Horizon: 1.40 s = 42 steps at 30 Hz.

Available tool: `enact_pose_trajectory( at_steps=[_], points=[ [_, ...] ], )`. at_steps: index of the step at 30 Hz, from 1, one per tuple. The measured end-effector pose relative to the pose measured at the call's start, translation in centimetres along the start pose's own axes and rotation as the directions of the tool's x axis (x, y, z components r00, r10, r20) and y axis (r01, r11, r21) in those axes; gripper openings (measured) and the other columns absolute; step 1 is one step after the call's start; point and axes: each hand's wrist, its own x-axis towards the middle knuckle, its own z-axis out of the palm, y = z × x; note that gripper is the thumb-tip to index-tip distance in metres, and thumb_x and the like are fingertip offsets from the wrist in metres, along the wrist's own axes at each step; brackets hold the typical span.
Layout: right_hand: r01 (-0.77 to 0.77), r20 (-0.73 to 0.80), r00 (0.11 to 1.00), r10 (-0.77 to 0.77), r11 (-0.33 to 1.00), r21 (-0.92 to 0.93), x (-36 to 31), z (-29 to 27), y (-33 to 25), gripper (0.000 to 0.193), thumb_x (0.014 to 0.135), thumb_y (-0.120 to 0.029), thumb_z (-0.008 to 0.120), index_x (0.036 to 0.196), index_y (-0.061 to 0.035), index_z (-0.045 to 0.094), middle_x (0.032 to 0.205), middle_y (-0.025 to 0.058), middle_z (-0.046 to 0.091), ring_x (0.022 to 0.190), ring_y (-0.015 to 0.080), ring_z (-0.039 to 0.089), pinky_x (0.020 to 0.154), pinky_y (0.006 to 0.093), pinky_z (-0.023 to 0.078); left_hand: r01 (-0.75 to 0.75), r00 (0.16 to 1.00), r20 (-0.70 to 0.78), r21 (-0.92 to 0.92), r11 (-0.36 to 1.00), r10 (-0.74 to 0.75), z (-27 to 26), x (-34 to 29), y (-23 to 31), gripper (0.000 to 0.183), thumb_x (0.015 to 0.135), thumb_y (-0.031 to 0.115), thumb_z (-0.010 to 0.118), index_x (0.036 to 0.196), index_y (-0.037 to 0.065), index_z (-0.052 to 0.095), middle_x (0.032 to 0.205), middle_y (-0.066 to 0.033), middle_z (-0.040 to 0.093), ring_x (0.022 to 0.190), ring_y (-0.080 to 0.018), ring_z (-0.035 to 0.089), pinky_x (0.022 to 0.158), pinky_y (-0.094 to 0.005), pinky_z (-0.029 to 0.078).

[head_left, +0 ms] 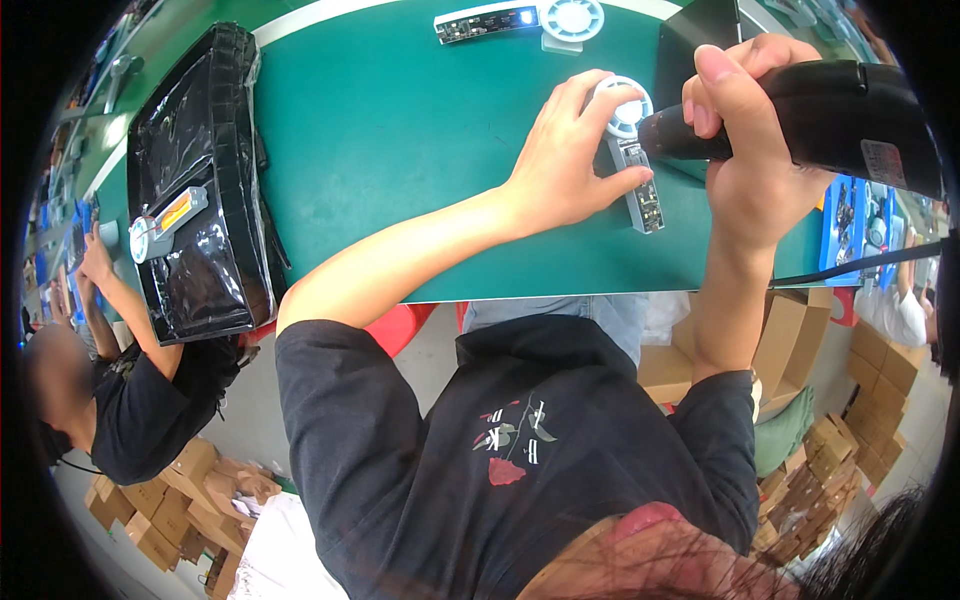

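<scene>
Loose dark hair [872, 560] hangs at the lower right, nearest the camera; beyond it spreads a black T-shirt [440, 430] with a red flower print on the chest. Over the green tabletop [390, 150], the left hand [565, 165] steadies a small white-and-grey fan unit [637, 172]; its fingers curl over the round fan head while the thumb presses the side of the narrow body – an exposed circuit board faces up between them. Close to the table's near edge, that unit lies slightly aslant; the right hand [755, 140] wraps a bulky black handheld tool [840, 110], thumb up, fingers closed round its slimmer front part; the tip reaches the unit just below the fan head – whether it touches, I cannot tell.

Near the far edge lies a second fan unit [490, 22], a white light glowing on its board; at the left, a third fan unit [180, 217], with an orange-yellow strip, rests on a shiny black plastic-covered case [205, 120]; past that case, a co-worker [140, 400] raises a hand; blue trays [842, 225] stand at the right, and cardboard boxes [185, 510] crowd the floor.
</scene>
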Motion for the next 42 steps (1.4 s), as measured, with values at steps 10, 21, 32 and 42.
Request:
enact_pose_trajectory(
  at_steps=[10, 21, 32, 42],
  points=[
    [0.037, -0.061, 0.998, -0.036, 0.999, 0.021, -1.4, -5.0, -4.3, 0.02, 0.094, 0.002, 0.066, 0.113, 0.0036, 0.061, 0.076, 0.0105, 0.061, 0.06, 0.0162, 0.055, 0.059, 0.0298, 0.047, -0.079, 0.991, -0.087, 0.215, 0.973, 0.1, 0.1, -0.1, 0.9, 0.076, 0.074, 0.019, 0.094, 0.139, 0.009, 0.056, 0.143, -0.0191, 0.05, 0.13, -0.038, 0.052, 0.108, -0.0472, 0.047],
    [-0.738, -0.169, 0.675, 0.718, 0.665, -0.12, -14.6, -17.2, -1.7, 0.027, 0.086, -0.001, 0.082, 0.103, -0.002, 0.06, 0.073, 0.0014, 0.059, 0.055, 0.0101, 0.055, 0.053, 0.0253, 0.043, 0.08, 0.923, 0.362, 0.151, 0.985, -0.13, -1.8, -0.1, 4.7, 0.027, 0.099, 0.029, 0.074, 0.109, 0.005, 0.072, 0.061, -0.0107, 0.069, 0.053, -0.0218, 0.07, 0.052, -0.0332, 0.05],
    [-0.757, -0.406, 0.596, 0.693, 0.653, 0.002, -16.4, -18.1, 0.3, 0.021, 0.091, -0.011, 0.082, 0.094, -0.0024, 0.063, 0.07, -0.0001, 0.058, 0.049, 0.0087, 0.054, 0.046, 0.0259, 0.041, -0.054, 0.958, 0.269, 0.51, 0.859, -0.099, -8.0, 22.3, 1.3, 0.024, 0.089, 0.014, 0.067, 0.111, 0.01, 0.076, 0.08, -0.0153, 0.073, 0.072, -0.0251, 0.073, 0.071, -0.037, 0.056],
    [-0.732, -0.327, 0.627, 0.707, 0.679, 0.065, -15.6, -18.6, 1.0, 0.025, 0.088, -0.009, 0.084, 0.088, -0.0016, 0.061, 0.066, 0.0004, 0.059, 0.047, 0.0093, 0.055, 0.044, 0.027, 0.044, 0.035, 0.917, 0.223, 0.781, 0.624, -0.331, -9.0, 35.7, -22.5, 0.018, 0.083, 0.008, 0.061, 0.091, 0.013, 0.076, 0.106, -0.0132, 0.077, 0.11, -0.0373, 0.07, 0.103, -0.0456, 0.053]
  ],
)
